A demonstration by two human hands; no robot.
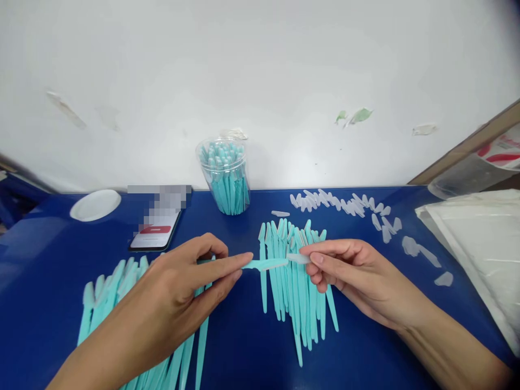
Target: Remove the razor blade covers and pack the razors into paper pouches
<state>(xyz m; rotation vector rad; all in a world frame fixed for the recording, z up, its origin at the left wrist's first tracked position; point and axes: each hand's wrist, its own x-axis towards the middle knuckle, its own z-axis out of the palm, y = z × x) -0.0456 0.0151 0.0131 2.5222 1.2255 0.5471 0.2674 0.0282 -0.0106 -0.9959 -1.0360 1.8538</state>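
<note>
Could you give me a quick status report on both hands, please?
Left hand pinches teal razor. Right hand pinches clear cap at its tip. Razor pile lies beneath; nothing between them.

The scene is brightly and evenly lit, seemingly from above, with no harsh contrast. The glossy blue table surface (244, 346) carries soft pale sheens, strongest at its left end, and only faint, diffuse shadows sit beneath the hands. The plain white wall (260, 70) is near overexposure. Focus is sharp in the centre; the corners darken and smear, and the table's far edge bows from wide-angle distortion. A pixelated grey patch (159, 199) masks one spot.
</note>
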